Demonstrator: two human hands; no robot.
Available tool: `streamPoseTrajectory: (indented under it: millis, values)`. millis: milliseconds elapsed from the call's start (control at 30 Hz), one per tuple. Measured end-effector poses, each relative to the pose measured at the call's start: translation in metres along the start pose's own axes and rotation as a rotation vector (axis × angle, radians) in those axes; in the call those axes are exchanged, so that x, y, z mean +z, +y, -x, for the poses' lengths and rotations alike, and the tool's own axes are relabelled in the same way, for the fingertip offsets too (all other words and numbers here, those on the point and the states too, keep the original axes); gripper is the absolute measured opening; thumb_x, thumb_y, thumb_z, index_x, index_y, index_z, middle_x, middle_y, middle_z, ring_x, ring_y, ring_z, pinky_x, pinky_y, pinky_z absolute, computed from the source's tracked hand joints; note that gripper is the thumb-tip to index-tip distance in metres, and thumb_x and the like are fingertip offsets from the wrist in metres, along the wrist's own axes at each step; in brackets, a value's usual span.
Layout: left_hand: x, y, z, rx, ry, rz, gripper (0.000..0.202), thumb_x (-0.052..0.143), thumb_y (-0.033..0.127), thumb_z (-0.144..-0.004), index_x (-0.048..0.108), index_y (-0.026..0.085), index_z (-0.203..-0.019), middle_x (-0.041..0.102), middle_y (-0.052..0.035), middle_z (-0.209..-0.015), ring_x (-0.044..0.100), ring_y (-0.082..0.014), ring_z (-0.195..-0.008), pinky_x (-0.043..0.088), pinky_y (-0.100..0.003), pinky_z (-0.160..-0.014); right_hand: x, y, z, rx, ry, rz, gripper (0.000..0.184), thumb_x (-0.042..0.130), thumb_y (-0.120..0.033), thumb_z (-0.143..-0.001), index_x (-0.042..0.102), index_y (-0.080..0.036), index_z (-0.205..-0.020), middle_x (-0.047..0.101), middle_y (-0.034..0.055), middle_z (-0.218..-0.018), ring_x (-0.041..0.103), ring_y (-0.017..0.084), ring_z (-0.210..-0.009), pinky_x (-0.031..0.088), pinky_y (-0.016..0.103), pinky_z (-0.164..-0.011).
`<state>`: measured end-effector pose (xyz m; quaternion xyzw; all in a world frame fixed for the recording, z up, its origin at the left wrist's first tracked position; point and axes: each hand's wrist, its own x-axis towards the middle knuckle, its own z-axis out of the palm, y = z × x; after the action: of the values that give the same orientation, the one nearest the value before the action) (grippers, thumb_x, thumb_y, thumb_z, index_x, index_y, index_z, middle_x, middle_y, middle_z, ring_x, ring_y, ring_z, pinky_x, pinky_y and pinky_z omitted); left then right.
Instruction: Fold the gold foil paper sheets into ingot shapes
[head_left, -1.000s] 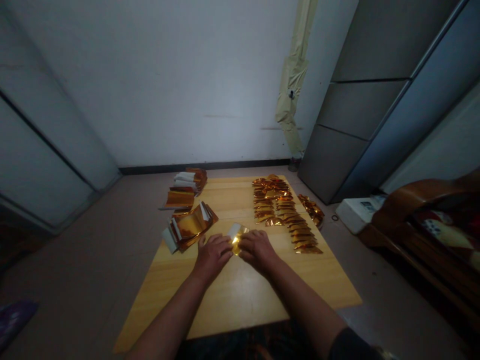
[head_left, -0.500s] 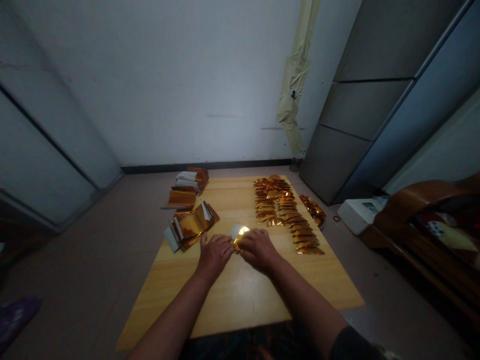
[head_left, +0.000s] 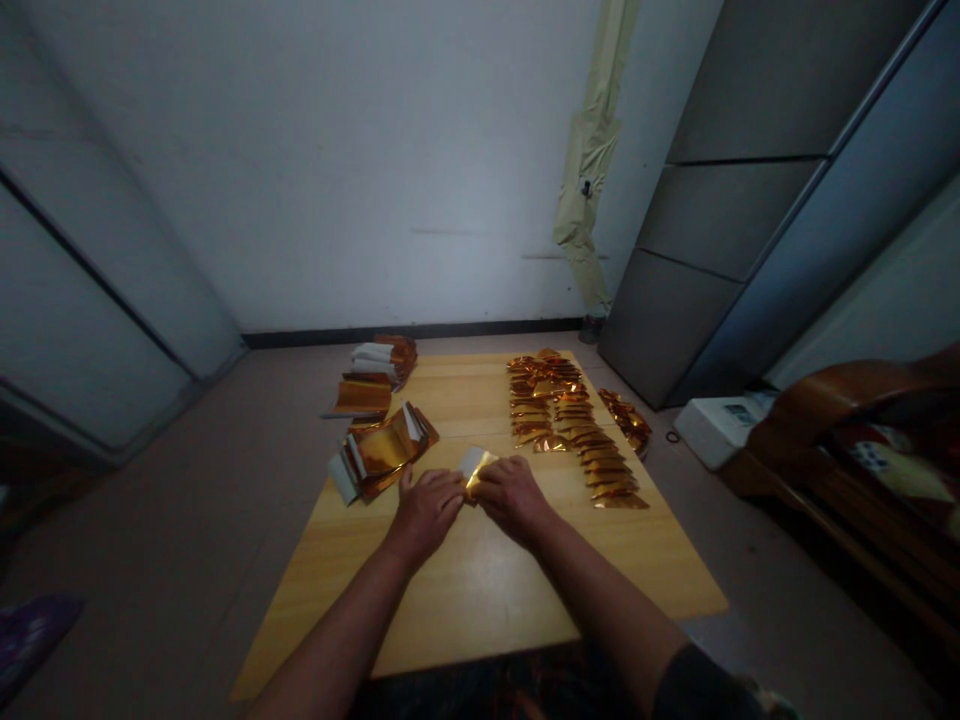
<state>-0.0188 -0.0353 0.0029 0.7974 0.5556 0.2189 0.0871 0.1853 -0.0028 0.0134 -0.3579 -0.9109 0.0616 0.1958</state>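
- Small gold foil sheet with a pale grey face: mid-table, between the two hands, near edge folded or curled. Dim and small here, so the exact fold is hard to read.
- Left hand: fingers bent, gripping the foil's left edge.
- Right hand: fingers curled, gripping its right edge; thumb mostly hidden.
- Pale yellow wooden tabletop: under both hands.
- Loose stack of curved gold sheets with grey backs: on the table, just beyond the left hand.
- More copper-gold sheets: behind that stack, at the table's left edge.
- Rows of folded, pointed gold foil pieces: overlapping along the table's right side, apart from the right hand.
- Heap of shiny copper-gold foil pieces: beside the table's right edge, lower down.
- Grey three-door cabinet: beyond, right.
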Motion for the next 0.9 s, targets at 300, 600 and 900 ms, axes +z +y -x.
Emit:
streamPoseTrajectory:
  millis: [300,600,900]
  values:
    - [-0.007,-0.005,0.004,0.021,-0.103,0.026,0.028,0.041,0.027,-0.094,0.064,0.035,-0.108,0.062,0.0007,-0.132,0.05,-0.0229,-0.125,0.011,-0.064,-0.11,0.001,-0.004,-0.006,0.117,0.035,-0.118,0.016,0.057,-0.029,-0.094,0.072,-0.027,-0.091,0.068,-0.0002,-0.098,0.051,0.016,-0.095,0.026,0.031,-0.086]
    - [-0.01,-0.007,0.005,0.033,-0.139,0.03,0.024,0.043,0.026,-0.092,0.064,0.032,-0.102,0.06,0.0005,-0.134,0.049,-0.0239,-0.127,0.008,-0.066,-0.11,0.007,-0.013,-0.016,0.311,0.036,-0.134,0.018,0.057,-0.025,-0.09,0.067,-0.019,-0.076,0.061,0.0,-0.082,0.047,0.014,-0.083,0.025,0.028,-0.075]
    - [0.0,-0.011,0.01,0.034,-0.122,0.032,0.047,0.045,0.015,-0.083,0.051,0.029,-0.128,0.057,-0.0053,-0.138,0.045,-0.0246,-0.13,0.007,-0.066,-0.111,0.018,-0.014,-0.02,0.384,0.096,-0.116,0.014,0.057,-0.017,-0.084,0.058,-0.018,-0.071,0.058,0.0006,-0.079,0.044,0.015,-0.079,0.024,0.028,-0.072]
